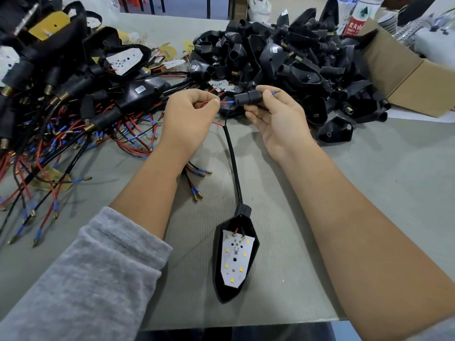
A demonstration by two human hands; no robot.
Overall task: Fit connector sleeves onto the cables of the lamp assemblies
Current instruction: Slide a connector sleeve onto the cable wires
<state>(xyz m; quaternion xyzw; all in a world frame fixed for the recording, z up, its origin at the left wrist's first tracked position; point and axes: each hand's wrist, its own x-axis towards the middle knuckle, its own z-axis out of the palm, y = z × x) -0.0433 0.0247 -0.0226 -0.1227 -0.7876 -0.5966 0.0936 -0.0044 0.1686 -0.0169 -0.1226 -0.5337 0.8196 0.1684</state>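
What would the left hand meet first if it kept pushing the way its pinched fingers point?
Likely the connector sleeve held by the right hand: the left hand pinches the red wire, aimed rightward at its opening.

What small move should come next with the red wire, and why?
Probably the left hand should push the thin red wire further into the black ribbed connector sleeve that the right hand holds. One blue-collared brass tip already pokes out the sleeve's right end, while the red wire's blue collar sits just at its left mouth.
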